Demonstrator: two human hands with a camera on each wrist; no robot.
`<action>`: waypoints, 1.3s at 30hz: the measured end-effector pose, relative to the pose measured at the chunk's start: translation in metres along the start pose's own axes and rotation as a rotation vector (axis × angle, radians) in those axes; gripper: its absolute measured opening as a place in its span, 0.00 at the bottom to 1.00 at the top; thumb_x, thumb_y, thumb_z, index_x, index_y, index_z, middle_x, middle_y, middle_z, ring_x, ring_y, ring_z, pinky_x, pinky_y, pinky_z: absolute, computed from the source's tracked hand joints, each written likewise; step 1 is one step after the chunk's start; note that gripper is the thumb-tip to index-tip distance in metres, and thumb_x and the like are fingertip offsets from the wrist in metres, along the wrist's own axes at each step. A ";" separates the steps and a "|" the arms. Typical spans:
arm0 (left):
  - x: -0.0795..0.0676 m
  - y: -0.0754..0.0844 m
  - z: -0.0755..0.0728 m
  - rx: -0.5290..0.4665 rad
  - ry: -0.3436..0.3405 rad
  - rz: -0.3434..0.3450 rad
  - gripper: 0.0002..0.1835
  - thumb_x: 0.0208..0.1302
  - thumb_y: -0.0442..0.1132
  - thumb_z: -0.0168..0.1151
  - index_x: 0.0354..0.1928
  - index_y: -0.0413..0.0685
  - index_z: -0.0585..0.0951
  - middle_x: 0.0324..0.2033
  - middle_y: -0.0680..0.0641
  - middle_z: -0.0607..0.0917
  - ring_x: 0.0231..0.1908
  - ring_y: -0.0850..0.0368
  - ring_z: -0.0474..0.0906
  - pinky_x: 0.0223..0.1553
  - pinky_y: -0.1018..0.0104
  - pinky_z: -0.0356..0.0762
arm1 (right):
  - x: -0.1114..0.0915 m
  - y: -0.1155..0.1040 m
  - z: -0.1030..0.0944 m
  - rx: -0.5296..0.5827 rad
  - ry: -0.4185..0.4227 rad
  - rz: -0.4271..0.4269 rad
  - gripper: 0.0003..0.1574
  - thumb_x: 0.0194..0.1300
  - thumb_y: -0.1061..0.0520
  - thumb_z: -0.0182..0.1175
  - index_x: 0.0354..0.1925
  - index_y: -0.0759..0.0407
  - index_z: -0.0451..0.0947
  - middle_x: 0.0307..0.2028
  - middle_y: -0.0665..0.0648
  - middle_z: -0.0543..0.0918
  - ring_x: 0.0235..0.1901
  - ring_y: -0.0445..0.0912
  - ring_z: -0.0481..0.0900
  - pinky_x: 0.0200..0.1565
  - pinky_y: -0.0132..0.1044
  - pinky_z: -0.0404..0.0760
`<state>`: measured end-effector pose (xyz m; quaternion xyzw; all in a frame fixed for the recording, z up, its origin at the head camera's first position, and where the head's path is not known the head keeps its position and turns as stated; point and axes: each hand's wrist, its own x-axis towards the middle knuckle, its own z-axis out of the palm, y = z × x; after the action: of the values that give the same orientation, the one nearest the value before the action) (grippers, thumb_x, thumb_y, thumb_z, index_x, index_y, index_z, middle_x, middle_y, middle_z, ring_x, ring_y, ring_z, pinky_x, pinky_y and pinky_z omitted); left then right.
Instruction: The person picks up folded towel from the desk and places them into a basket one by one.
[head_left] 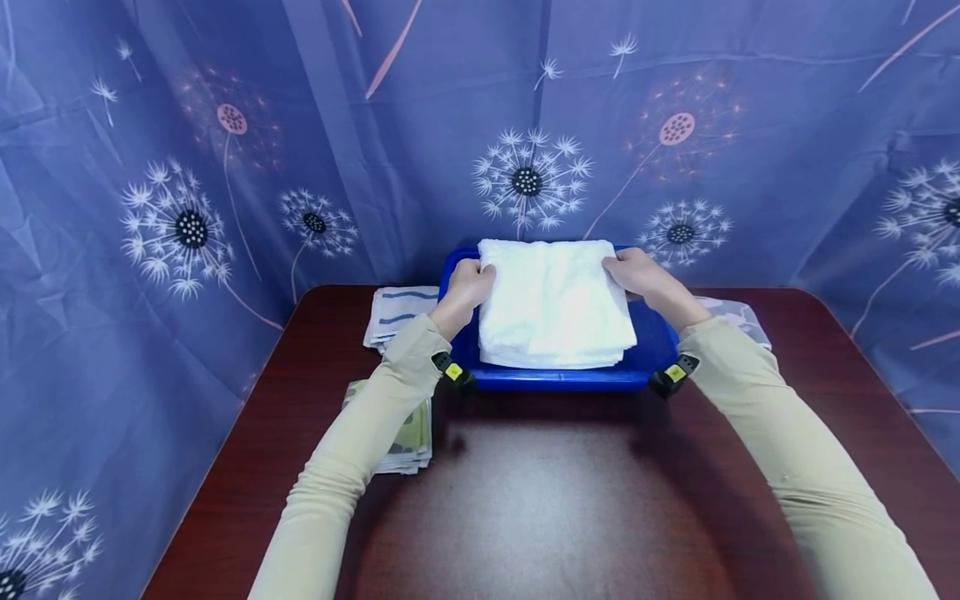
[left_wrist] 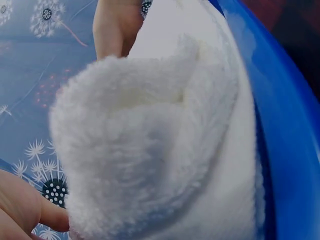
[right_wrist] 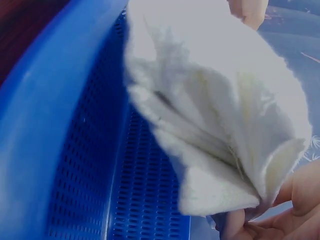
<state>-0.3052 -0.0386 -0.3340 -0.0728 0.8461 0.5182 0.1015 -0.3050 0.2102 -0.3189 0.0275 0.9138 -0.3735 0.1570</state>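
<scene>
A folded white towel point(head_left: 555, 304), fluffy in the left wrist view, is held by both hands over a blue basket point(head_left: 562, 382). My left hand point(head_left: 468, 285) pinches its far left edge, thumb on top. On the opposite side, my right hand point(head_left: 641, 275) grips the far right edge between thumb and fingers. The layered folds of the towel point(right_wrist: 215, 115) show from the side in the right wrist view, with the perforated basket wall point(right_wrist: 75, 150) beside them. Much of the basket's inside is hidden beneath the towel.
Left of the basket lies a stack of white cloths with blue stripes point(head_left: 401, 304). Nearer, partly under the left sleeve, is a stack of green-patterned cloths point(head_left: 412, 437). A grey-and-white cloth point(head_left: 738, 317) lies right of the basket. Blue curtains point(head_left: 420, 167) hang behind the brown table point(head_left: 540, 500).
</scene>
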 end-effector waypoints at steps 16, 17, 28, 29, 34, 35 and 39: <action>0.011 -0.003 0.003 0.055 -0.008 -0.049 0.17 0.70 0.42 0.40 0.20 0.49 0.57 0.18 0.51 0.56 0.19 0.58 0.53 0.23 0.67 0.55 | 0.011 -0.002 0.009 0.031 -0.024 0.041 0.25 0.70 0.52 0.32 0.52 0.68 0.64 0.42 0.60 0.71 0.36 0.45 0.74 0.41 0.40 0.78; 0.011 -0.003 0.004 0.050 -0.014 -0.050 0.15 0.70 0.41 0.39 0.22 0.48 0.59 0.20 0.51 0.57 0.21 0.58 0.55 0.25 0.67 0.57 | 0.011 -0.002 0.009 0.032 -0.027 0.040 0.25 0.70 0.52 0.32 0.51 0.68 0.64 0.41 0.60 0.71 0.35 0.45 0.74 0.41 0.39 0.78; 0.015 -0.010 0.007 0.037 -0.103 -0.084 0.06 0.69 0.38 0.37 0.32 0.47 0.59 0.25 0.49 0.57 0.23 0.56 0.52 0.29 0.64 0.56 | 0.018 0.002 0.013 0.051 -0.079 0.056 0.16 0.68 0.55 0.34 0.40 0.64 0.66 0.35 0.56 0.71 0.32 0.44 0.74 0.40 0.40 0.79; 0.015 -0.010 0.007 0.029 -0.115 -0.086 0.05 0.69 0.37 0.37 0.34 0.46 0.59 0.26 0.48 0.57 0.24 0.55 0.52 0.30 0.63 0.57 | 0.019 0.003 0.014 0.052 -0.085 0.059 0.16 0.68 0.56 0.34 0.39 0.64 0.66 0.33 0.55 0.72 0.31 0.43 0.74 0.38 0.39 0.79; 0.014 -0.014 0.004 -0.019 -0.175 -0.096 0.22 0.69 0.36 0.36 0.64 0.43 0.54 0.52 0.43 0.61 0.46 0.50 0.61 0.45 0.59 0.59 | 0.022 0.004 0.018 0.042 -0.108 0.068 0.15 0.67 0.57 0.34 0.37 0.63 0.66 0.28 0.53 0.71 0.26 0.41 0.73 0.35 0.37 0.80; 0.014 -0.014 0.004 -0.032 -0.190 -0.100 0.26 0.68 0.36 0.35 0.67 0.43 0.50 0.58 0.42 0.59 0.51 0.50 0.60 0.48 0.60 0.59 | 0.023 0.005 0.018 0.041 -0.109 0.071 0.15 0.67 0.56 0.34 0.38 0.64 0.66 0.28 0.53 0.71 0.26 0.42 0.73 0.36 0.37 0.80; 0.014 -0.015 0.004 -0.065 -0.221 -0.113 0.33 0.67 0.35 0.35 0.71 0.46 0.37 0.70 0.44 0.46 0.67 0.50 0.47 0.65 0.58 0.54 | 0.024 0.006 0.020 0.041 -0.108 0.081 0.18 0.68 0.56 0.34 0.45 0.68 0.64 0.33 0.56 0.70 0.28 0.43 0.73 0.38 0.38 0.80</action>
<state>-0.3149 -0.0420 -0.3527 -0.0661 0.8070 0.5437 0.2208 -0.3212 0.1988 -0.3441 0.0475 0.8943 -0.3864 0.2207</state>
